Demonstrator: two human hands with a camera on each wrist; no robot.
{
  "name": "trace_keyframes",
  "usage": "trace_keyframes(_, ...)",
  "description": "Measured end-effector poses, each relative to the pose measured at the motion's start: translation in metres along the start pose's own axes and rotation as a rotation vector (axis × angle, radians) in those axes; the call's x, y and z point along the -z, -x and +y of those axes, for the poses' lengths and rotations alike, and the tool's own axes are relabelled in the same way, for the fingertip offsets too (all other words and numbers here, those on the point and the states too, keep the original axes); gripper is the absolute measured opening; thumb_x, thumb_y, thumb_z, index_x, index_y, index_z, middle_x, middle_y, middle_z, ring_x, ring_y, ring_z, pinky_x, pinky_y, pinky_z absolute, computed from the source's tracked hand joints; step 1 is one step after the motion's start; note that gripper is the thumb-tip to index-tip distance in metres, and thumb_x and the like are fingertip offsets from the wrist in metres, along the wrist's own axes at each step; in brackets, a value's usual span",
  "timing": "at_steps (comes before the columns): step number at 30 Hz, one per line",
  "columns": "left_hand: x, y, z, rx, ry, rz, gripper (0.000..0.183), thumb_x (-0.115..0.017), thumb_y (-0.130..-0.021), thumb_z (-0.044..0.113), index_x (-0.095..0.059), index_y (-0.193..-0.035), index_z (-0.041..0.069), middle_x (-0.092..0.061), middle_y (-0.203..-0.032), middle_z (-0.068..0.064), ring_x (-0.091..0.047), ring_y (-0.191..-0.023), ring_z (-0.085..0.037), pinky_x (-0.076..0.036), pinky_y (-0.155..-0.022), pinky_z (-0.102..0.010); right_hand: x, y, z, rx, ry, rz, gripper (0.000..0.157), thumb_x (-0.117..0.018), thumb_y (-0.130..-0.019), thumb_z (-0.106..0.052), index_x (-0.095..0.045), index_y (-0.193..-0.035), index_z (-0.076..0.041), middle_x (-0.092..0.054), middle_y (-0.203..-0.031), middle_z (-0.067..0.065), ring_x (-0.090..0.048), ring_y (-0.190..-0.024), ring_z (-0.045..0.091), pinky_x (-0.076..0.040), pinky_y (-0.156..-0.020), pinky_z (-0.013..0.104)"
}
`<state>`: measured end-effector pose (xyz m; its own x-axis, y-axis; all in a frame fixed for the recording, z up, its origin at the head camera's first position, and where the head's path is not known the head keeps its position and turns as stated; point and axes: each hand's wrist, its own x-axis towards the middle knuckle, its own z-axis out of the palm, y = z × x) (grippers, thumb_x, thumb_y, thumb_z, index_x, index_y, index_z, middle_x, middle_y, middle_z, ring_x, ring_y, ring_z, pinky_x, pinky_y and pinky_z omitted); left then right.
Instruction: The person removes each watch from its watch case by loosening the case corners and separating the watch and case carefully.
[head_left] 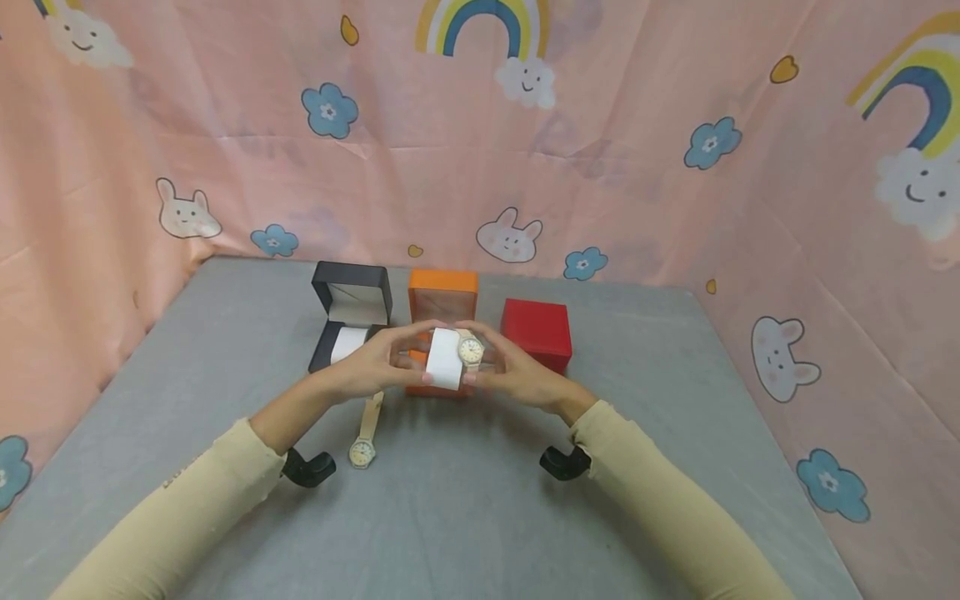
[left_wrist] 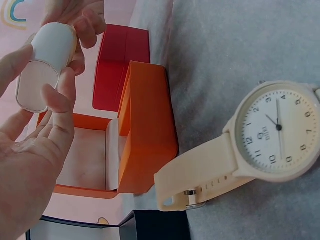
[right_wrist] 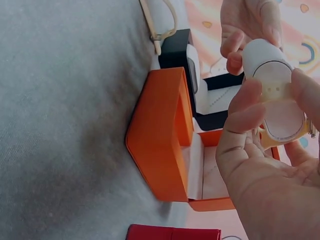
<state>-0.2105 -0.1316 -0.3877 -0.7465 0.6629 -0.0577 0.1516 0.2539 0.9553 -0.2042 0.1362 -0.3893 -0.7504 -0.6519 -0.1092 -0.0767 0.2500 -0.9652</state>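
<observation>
Both hands hold a white watch cushion [head_left: 442, 360] above the orange box. A cream-strapped wristwatch [head_left: 471, 351] lies around the cushion's right part, its round dial facing the head camera. My left hand [head_left: 369, 362] grips the cushion's left end between thumb and fingers. At the other end, my right hand [head_left: 521, 373] pinches the cushion and watch; the right wrist view shows the strap [right_wrist: 275, 89] across the cushion, under the fingers. Below and behind the hands, the orange watch box [left_wrist: 150, 130] stands with its lid up. A second beige watch [left_wrist: 280, 130] lies on the table, its strap buckled.
A black watch box [head_left: 352, 275] stands open at the left, a white cushion [head_left: 348, 343] in it. To the right sits a closed red box [head_left: 536, 329]. Grey cloth covers the table [head_left: 450, 517]; a pink patterned curtain [head_left: 420, 183] hangs behind.
</observation>
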Motion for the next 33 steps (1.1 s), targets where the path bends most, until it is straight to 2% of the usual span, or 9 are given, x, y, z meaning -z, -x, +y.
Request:
trace_keyframes(5, -0.0011, 0.0006, -0.0011, -0.011, 0.004, 0.006, 0.074, -0.07, -0.094, 0.012, -0.034, -0.158, 0.019, -0.049, -0.148, -0.018, -0.071, -0.103, -0.025, -0.055, -0.088, -0.032, -0.0008, 0.0001, -0.0002, -0.049, -0.01, 0.009, 0.07, -0.062, -0.099, -0.015, -0.027, -0.156, -0.037, -0.043, -0.144, 0.008, -0.052, -0.123, 0.027, -0.054, -0.095, 0.046)
trace_keyframes(11, -0.0006, -0.0009, -0.0026, -0.022, 0.004, 0.003, 0.073, -0.07, -0.094, 0.012, -0.035, -0.157, 0.022, -0.049, -0.149, -0.018, -0.071, -0.104, -0.026, -0.055, -0.089, -0.034, -0.0029, -0.0013, -0.0039, -0.128, -0.008, 0.073, 0.055, -0.054, -0.105, -0.029, -0.032, -0.154, -0.041, -0.05, -0.135, 0.009, -0.06, -0.108, 0.025, -0.054, -0.085, 0.034)
trace_keyframes(15, -0.0004, 0.0, -0.003, -0.009, -0.006, 0.014, 0.073, -0.07, -0.094, 0.014, -0.034, -0.158, 0.022, -0.049, -0.149, -0.018, -0.071, -0.105, -0.026, -0.055, -0.088, -0.035, -0.0043, -0.0018, -0.0048, -0.125, -0.016, 0.102, 0.05, -0.049, -0.106, -0.03, -0.035, -0.154, -0.039, -0.05, -0.135, 0.008, -0.059, -0.108, 0.025, -0.054, -0.084, 0.033)
trace_keyframes(19, -0.0001, 0.0008, -0.0039, -0.006, -0.012, 0.025, 0.075, -0.071, -0.094, 0.016, -0.032, -0.159, 0.02, -0.047, -0.152, -0.018, -0.07, -0.11, -0.028, -0.055, -0.092, -0.037, -0.006, -0.0024, -0.0067, -0.118, -0.031, 0.162, 0.05, -0.05, -0.107, -0.028, -0.036, -0.155, -0.033, -0.055, -0.128, 0.011, -0.061, -0.104, 0.026, -0.053, -0.085, 0.035)
trace_keyframes(21, 0.0006, 0.0011, -0.0045, 0.001, -0.002, 0.042, 0.077, -0.071, -0.094, 0.015, -0.03, -0.16, 0.019, -0.046, -0.153, -0.019, -0.069, -0.114, -0.03, -0.055, -0.093, -0.037, -0.0062, -0.0028, -0.0075, -0.121, -0.053, 0.205, 0.051, -0.051, -0.106, -0.026, -0.037, -0.154, -0.031, -0.058, -0.128, 0.013, -0.062, -0.105, 0.028, -0.053, -0.087, 0.037)
trace_keyframes(23, 0.0016, 0.0016, -0.0048, 0.013, 0.021, 0.065, 0.08, -0.071, -0.094, 0.014, -0.028, -0.161, 0.018, -0.046, -0.153, -0.021, -0.068, -0.115, -0.031, -0.054, -0.094, -0.037, -0.0063, -0.0035, -0.0077, -0.123, -0.066, 0.236, 0.052, -0.054, -0.105, -0.024, -0.038, -0.154, -0.03, -0.057, -0.135, 0.013, -0.061, -0.111, 0.028, -0.053, -0.091, 0.042)
trace_keyframes(28, 0.0031, 0.0028, -0.0042, 0.047, 0.077, 0.11, 0.083, -0.071, -0.094, 0.012, -0.024, -0.162, 0.017, -0.047, -0.152, -0.022, -0.068, -0.114, -0.029, -0.055, -0.095, -0.038, -0.0061, -0.0045, -0.006, -0.128, -0.081, 0.286, 0.058, -0.061, -0.101, -0.02, -0.039, -0.154, -0.031, -0.044, -0.156, 0.007, -0.05, -0.134, 0.029, -0.048, -0.103, 0.055)
trace_keyframes(33, 0.0032, 0.0029, -0.006, 0.064, 0.087, 0.12, 0.084, -0.071, -0.094, 0.013, -0.023, -0.162, 0.017, -0.046, -0.151, -0.023, -0.068, -0.114, -0.029, -0.055, -0.093, -0.041, -0.0072, -0.0058, -0.0046, -0.114, -0.079, 0.322, 0.061, -0.062, -0.099, -0.017, -0.04, -0.154, -0.031, -0.043, -0.157, 0.009, -0.05, -0.134, 0.032, -0.048, -0.103, 0.057)
